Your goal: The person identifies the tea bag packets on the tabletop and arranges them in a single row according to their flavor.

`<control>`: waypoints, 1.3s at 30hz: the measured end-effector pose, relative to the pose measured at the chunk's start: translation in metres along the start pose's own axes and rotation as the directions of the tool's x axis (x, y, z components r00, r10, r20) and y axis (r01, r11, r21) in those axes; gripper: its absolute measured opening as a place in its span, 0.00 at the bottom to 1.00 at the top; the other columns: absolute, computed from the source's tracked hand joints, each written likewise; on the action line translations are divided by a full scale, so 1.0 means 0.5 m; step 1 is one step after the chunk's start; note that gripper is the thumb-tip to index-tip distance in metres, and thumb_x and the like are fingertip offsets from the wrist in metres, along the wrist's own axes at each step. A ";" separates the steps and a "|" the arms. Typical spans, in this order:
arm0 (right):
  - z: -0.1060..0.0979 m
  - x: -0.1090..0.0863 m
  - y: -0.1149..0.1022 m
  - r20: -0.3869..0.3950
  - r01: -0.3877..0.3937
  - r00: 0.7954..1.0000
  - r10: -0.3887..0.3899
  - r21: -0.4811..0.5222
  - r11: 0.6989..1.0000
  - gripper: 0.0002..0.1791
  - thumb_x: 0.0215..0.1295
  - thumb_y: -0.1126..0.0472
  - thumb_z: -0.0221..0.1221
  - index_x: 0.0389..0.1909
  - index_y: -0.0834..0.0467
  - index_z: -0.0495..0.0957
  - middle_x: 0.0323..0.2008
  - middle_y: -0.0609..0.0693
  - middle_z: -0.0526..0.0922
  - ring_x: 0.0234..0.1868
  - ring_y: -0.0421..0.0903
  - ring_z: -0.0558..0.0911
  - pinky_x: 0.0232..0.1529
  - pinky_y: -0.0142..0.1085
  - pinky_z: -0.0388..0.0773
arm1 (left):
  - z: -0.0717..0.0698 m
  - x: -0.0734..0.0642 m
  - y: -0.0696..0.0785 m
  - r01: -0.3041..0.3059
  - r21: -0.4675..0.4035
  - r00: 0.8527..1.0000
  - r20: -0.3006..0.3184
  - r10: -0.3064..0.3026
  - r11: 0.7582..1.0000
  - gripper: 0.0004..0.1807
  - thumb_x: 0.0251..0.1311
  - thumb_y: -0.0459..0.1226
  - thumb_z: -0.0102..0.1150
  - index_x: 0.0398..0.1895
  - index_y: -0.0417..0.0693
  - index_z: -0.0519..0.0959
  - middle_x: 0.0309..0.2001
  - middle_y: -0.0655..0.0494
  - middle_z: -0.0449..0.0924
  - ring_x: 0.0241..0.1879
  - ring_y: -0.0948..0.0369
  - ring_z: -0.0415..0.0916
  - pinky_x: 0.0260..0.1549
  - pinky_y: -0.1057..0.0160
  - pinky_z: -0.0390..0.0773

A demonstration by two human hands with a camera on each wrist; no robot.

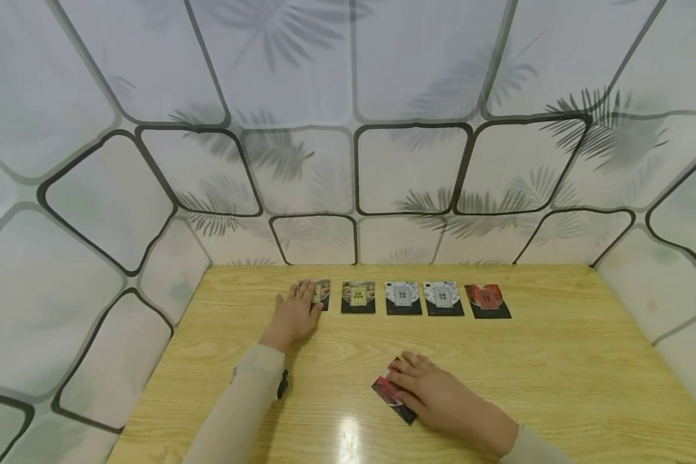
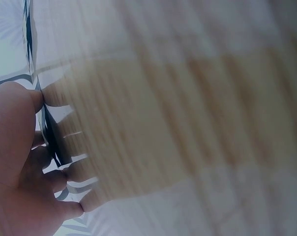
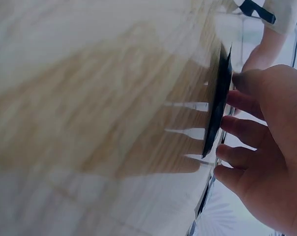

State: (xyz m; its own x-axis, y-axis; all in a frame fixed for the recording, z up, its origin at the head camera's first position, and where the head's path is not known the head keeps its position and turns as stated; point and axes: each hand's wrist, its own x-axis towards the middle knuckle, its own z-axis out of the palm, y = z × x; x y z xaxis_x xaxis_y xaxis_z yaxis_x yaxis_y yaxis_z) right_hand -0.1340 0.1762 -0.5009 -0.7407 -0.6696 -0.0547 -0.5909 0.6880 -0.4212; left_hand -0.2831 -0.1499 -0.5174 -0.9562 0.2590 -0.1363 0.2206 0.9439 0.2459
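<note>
My left hand lies over the leftmost flat packet, fingers extended across it and covering most of its left side. In the left wrist view, the fingertips are down at the tabletop around that packet's dark edge. Closer to me, my right hand touches a red and black packet that lies askew, its fingers spread over the upper right part. The right wrist view has the thumb and fingertips along this packet's dark edge.
To the right of the left hand, a row continues along the back of the wooden table: a yellow and black packet, two white and black packets, and a red and black packet. A patterned wall rises behind.
</note>
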 end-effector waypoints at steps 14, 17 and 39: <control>-0.010 -0.029 0.037 -0.059 -0.087 0.995 0.086 -0.008 0.996 0.27 0.81 0.49 0.56 0.73 0.59 0.76 0.75 0.63 0.72 0.78 0.68 0.67 0.75 0.66 0.64 | 0.001 0.000 -0.001 0.002 0.003 1.000 0.006 -0.002 1.000 0.38 0.85 0.54 0.36 0.87 0.43 0.47 0.86 0.43 0.45 0.84 0.38 0.44 0.77 0.25 0.48; -0.016 -0.036 0.045 -0.062 -0.104 0.993 0.104 0.005 0.995 0.28 0.81 0.49 0.56 0.73 0.59 0.75 0.75 0.64 0.72 0.78 0.68 0.67 0.75 0.67 0.64 | 0.002 0.001 -0.001 0.004 0.008 1.000 0.005 -0.004 1.000 0.38 0.85 0.54 0.36 0.87 0.43 0.47 0.86 0.43 0.45 0.85 0.39 0.44 0.77 0.25 0.48; -0.041 -0.087 0.114 -0.175 -0.261 0.951 0.254 -0.017 0.965 0.25 0.79 0.52 0.59 0.70 0.60 0.78 0.72 0.65 0.76 0.75 0.71 0.70 0.71 0.67 0.70 | 0.002 0.002 -0.001 0.003 0.014 1.000 0.002 -0.003 1.000 0.38 0.85 0.54 0.36 0.87 0.43 0.46 0.86 0.43 0.45 0.85 0.39 0.45 0.77 0.25 0.48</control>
State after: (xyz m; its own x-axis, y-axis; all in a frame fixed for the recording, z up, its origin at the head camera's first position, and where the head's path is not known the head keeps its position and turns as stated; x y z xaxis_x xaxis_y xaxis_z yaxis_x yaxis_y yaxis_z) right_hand -0.1419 0.2505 -0.5042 -0.9105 -0.4135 -0.0005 -0.3828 0.8434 -0.3769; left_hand -0.2838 -0.1501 -0.5189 -0.9565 0.2569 -0.1386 0.2208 0.9473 0.2320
